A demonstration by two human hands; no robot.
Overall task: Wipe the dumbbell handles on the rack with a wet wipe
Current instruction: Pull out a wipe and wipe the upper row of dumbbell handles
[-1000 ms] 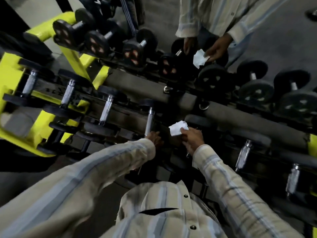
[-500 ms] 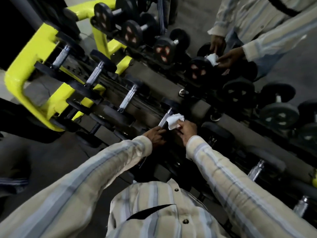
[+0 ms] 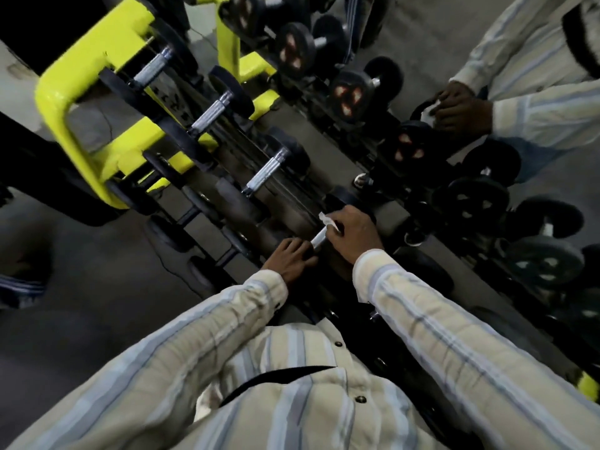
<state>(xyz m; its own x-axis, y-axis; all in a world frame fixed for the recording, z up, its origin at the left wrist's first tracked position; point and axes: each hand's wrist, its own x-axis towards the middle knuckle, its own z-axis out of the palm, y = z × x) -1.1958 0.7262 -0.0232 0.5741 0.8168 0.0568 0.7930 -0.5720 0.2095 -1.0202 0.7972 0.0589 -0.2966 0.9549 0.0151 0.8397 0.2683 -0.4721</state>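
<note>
**On the lower rack tier, a wipe wrapped round a steel handle**

Low on the near side of the rack, the wet wipe (image 3: 328,223) sits bunched over the upper part of a ribbed dumbbell handle (image 3: 318,238), with a white corner sticking out past the knuckles. The right hand (image 3: 352,234) has its fingers curled round wipe and handle together. Just beside it, the left hand (image 3: 290,258) rests on the dark weight plate at the handle's near end; its fingers are bent over the plate, and whether they truly grip it cannot be told.

Further along the same tier, three more steel-handled dumbbells (image 3: 263,174) lie in a row toward the yellow rack frame (image 3: 78,92). Beyond, the upper tier carries black round-headed dumbbells (image 3: 349,92). At the far right a second person's hands (image 3: 459,108) press a white cloth (image 3: 428,112) onto one of those.
</note>
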